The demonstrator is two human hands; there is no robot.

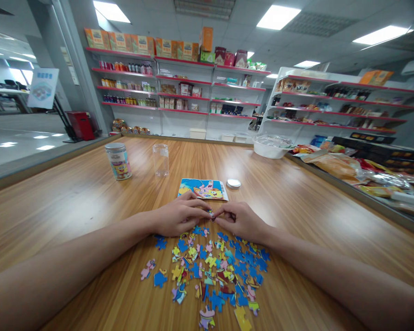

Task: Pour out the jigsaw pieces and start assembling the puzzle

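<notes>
My left hand (179, 216) and my right hand (239, 220) meet fingertip to fingertip over the far edge of a heap of small jigsaw pieces (210, 271) on the wooden table (72, 202). Between the fingertips both hands pinch small puzzle pieces (211, 213), pressed together. The pieces in the heap are blue, yellow and pink and lie loose. Just beyond my hands lies a cartoon picture card (203, 189) flat on the table.
A round white lid (233, 184) lies right of the card. Farther back stand an empty clear jar (161, 160) and a lidded printed jar (118, 161). A white plastic bowl (271, 147) and packaged snacks (345, 168) sit at the right edge. Store shelves (179, 87) line the back.
</notes>
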